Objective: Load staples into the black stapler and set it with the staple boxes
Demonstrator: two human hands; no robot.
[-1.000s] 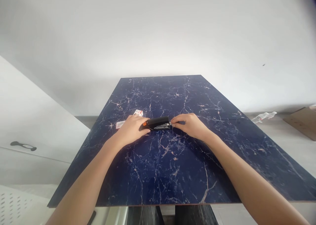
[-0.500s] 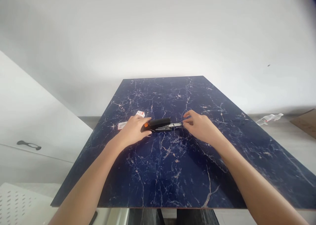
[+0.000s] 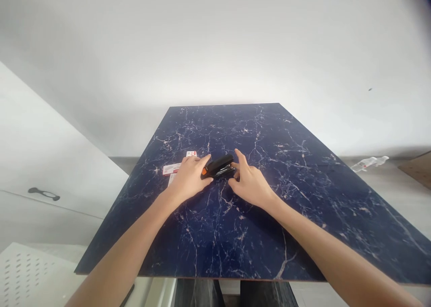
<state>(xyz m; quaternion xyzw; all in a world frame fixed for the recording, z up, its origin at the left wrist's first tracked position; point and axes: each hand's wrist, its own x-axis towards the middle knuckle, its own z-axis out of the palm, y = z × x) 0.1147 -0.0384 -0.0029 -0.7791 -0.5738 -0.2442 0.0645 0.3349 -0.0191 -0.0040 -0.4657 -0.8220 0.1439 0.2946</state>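
A black stapler [image 3: 219, 166] with an orange tip lies folded shut in the middle of the dark blue marble tabletop [image 3: 266, 239]. My left hand [image 3: 190, 177] is shut on its orange end, with the fingers over the top. At the far end, my right hand [image 3: 249, 186] grips it with spread fingers. Just left of my left hand lie white and red printed cards [image 3: 172, 168], partly hidden beneath it.
The tabletop has white veins and straight edges, with a white wall behind it. Lower left stand a white cabinet with a dark handle [image 3: 43, 193] and a perforated white panel [image 3: 28, 271]. A plastic bottle [image 3: 368, 163] and cardboard [image 3: 419, 170] lie on the floor at right.
The stapler was lying opened out long and is now folded shut and turned at a slant. My right hand has come back from beside it to grip its end.
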